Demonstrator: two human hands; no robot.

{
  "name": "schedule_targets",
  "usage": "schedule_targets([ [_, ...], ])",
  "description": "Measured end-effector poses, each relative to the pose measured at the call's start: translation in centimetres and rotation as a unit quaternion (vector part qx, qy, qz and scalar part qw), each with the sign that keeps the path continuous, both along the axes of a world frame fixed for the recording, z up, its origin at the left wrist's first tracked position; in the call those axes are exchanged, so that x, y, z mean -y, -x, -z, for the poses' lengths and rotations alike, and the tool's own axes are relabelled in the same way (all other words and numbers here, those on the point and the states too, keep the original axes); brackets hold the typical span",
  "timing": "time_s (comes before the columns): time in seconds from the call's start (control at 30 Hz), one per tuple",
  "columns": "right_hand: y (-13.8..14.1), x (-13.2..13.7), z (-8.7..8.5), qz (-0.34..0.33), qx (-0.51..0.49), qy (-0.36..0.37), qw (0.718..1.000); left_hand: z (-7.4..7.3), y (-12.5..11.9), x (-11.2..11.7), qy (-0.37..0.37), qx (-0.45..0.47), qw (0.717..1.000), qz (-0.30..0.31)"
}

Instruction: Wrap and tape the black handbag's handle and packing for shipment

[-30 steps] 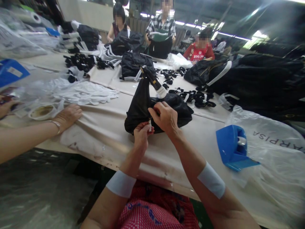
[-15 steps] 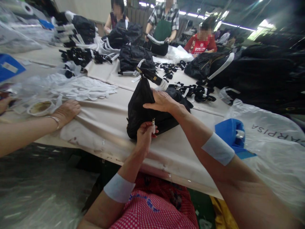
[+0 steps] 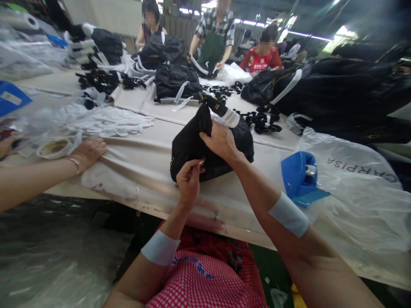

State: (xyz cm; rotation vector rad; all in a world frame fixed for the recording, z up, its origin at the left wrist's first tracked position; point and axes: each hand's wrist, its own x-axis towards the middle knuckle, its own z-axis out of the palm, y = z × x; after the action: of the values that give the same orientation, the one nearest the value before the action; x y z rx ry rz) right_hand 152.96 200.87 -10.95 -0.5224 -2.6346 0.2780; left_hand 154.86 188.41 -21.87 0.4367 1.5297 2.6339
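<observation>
A black handbag (image 3: 189,141) sits at the table's near edge in front of me, its top pulled up to a peak. My left hand (image 3: 189,182) is closed in a pinch at the bag's near side, on a small zip pull (image 3: 201,163) of which only a whitish bit shows. My right hand (image 3: 221,139) grips the bag's upper part, thumb on the near face, other fingers mostly hidden. Just beyond it lies the bag's black strap (image 3: 214,105) with gold hardware and a white wrap (image 3: 231,118).
Another person's hand (image 3: 88,152) rests on the table at left, by a tape roll (image 3: 54,147) and white strips (image 3: 109,120). A blue holder (image 3: 298,173) and clear plastic bags (image 3: 359,184) lie at right. Black bags (image 3: 176,81) and several co-workers are across the table.
My right thumb has drawn in against the bag, and the bag's peak and strap have shifted right. The white-wrapped pull in my left fingers now shows less. The view has turned slightly.
</observation>
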Motion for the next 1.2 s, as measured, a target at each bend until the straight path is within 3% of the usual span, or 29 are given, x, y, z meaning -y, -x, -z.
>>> schedule_targets([
  [0.13, -0.6, 0.3, 0.1, 0.025, -0.008, 0.024, 0.999, -0.1, 0.2, 0.7, 0.014, -0.037, 0.999, 0.033],
  [0.3, -1.3, 0.4, 0.8, 0.042, -0.024, 0.050, 0.998, -1.3, 0.0, 2.5, -0.015, 0.076, 0.984, 0.163],
  [0.43, -1.8, 0.4, 1.3, 0.040, -0.034, 0.059, 0.997, -2.2, -0.1, 3.3, -0.025, 0.166, 0.965, 0.201],
  [0.53, -2.1, 0.3, 1.5, 0.033, -0.041, 0.057, 0.997, -2.0, -0.2, 3.1, 0.034, 0.161, 0.967, 0.195],
  [0.7, -2.6, 0.5, 1.6, 0.041, -0.051, 0.062, 0.996, -0.7, -0.8, 2.4, 0.143, -0.014, 0.985, 0.098],
  [0.87, -3.0, 0.9, 1.6, 0.049, -0.050, 0.070, 0.995, 0.1, -0.8, 2.3, 0.245, -0.133, 0.960, 0.015],
  [1.2, -3.1, 1.0, 1.7, 0.040, -0.031, 0.065, 0.997, -0.6, -0.7, 2.5, 0.189, -0.048, 0.978, 0.073],
])
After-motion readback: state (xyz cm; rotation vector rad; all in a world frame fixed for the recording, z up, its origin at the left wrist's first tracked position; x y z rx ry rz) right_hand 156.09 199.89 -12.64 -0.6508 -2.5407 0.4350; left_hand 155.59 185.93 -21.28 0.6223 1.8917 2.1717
